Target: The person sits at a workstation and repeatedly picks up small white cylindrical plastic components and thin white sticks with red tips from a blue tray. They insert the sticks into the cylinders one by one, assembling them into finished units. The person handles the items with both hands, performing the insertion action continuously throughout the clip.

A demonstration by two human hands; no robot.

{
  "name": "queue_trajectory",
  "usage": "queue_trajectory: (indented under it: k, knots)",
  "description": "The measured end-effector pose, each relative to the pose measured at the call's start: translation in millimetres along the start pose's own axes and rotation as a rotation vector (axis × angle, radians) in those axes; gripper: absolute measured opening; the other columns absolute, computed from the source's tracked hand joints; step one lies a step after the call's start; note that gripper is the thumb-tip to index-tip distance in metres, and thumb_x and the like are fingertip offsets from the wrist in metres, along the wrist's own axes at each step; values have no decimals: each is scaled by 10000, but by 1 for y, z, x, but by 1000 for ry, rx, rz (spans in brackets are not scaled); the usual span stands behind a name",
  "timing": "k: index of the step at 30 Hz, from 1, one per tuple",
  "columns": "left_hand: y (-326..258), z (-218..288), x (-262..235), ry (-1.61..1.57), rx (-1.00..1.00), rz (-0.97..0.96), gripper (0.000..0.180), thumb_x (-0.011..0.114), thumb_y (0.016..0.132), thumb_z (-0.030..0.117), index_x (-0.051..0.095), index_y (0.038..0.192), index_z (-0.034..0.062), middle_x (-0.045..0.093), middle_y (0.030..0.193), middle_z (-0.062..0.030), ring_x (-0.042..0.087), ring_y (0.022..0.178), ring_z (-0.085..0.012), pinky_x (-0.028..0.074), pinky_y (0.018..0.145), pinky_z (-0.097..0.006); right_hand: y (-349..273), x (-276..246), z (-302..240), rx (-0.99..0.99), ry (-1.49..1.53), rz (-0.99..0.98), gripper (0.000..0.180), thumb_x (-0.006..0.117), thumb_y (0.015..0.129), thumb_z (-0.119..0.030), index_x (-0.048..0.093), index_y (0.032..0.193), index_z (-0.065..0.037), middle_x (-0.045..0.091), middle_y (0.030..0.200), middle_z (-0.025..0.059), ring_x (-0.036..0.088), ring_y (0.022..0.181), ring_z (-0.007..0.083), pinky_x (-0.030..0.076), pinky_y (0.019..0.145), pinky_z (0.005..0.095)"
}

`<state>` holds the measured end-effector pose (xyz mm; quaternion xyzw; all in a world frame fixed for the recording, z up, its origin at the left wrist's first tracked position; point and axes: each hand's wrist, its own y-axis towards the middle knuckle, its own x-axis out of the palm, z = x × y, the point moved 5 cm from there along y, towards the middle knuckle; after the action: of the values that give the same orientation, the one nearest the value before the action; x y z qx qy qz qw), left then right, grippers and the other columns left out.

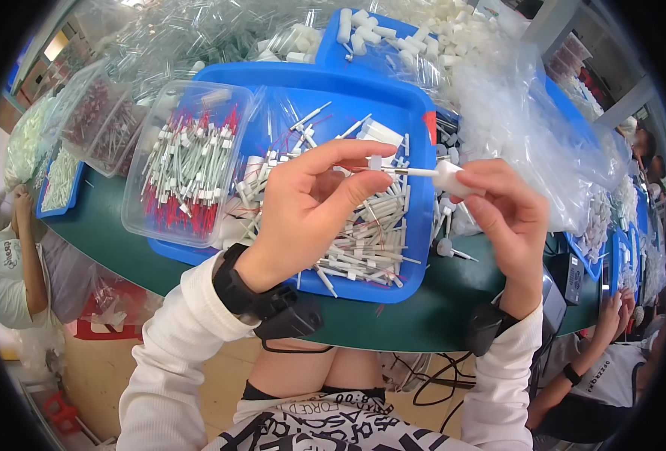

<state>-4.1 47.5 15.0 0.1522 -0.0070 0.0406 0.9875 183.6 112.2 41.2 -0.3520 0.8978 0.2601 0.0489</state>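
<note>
Above a blue tray [421,225], both my hands meet at one slim part. My left hand [303,207] pinches a small white connector [376,161] with thin red wires between thumb and forefinger. From there a thin white rod [419,173] with a short metal section runs to the right. It enters a white plastic cylinder [447,179], which my right hand [506,218] grips with thumb and fingers. Below my left hand lie several white rods [370,255] with wires, heaped in the tray. The cylinder's far end is hidden by my right fingers.
A clear plastic box [134,199] of wired parts leans on the tray's left side. Behind stands a second blue tray [333,45] with white cylinders. Plastic bags [513,105] crowd the back and right. Other people sit left and right; black cables [438,383] hang below the green table [107,233].
</note>
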Motion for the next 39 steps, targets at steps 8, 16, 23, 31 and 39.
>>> queue_trajectory:
  k: [8, 16, 23, 31, 39]
  knots:
    - [0, 2, -2, 170, 196, 44, 313, 632, 783, -18, 535, 1081, -18, 602, 899, -89, 555, 705, -64, 417, 574, -169, 0, -4, 5, -49, -24, 52, 259, 600, 768, 63, 565, 1025, 75, 593, 1003, 136, 579, 935, 186, 461, 833, 306]
    - [1, 10, -8, -1, 231, 212, 238, 646, 779, -8, 546, 995, -28, 611, 963, -121, 571, 721, -54, 447, 532, -166, -5, 22, 20, 150, 336, 84, 275, 583, 799, 55, 544, 1071, 61, 598, 1016, 115, 571, 945, 157, 450, 834, 277]
    - [0, 11, -10, -155, 174, 300, 162, 595, 835, 17, 563, 980, -49, 638, 944, -131, 543, 615, -24, 416, 499, -152, -7, 43, 22, 194, 422, 90, 263, 564, 817, 42, 535, 1079, 61, 594, 1019, 134, 576, 939, 165, 459, 822, 276]
    - [-2, 7, -17, -32, 306, 350, 156, 536, 891, 122, 570, 922, -27, 647, 843, -154, 395, 435, -13, 301, 392, -160, -17, 49, 3, -109, 194, 248, 275, 616, 766, 46, 539, 1029, 60, 571, 992, 145, 590, 893, 185, 488, 768, 276]
    - [-2, 4, -18, -137, 256, 417, 179, 537, 897, 153, 549, 905, -25, 632, 886, -207, 375, 400, -28, 307, 367, -185, -19, 59, -10, -296, -86, 294, 296, 726, 672, 39, 500, 860, 4, 596, 963, 178, 618, 822, 201, 516, 696, 270]
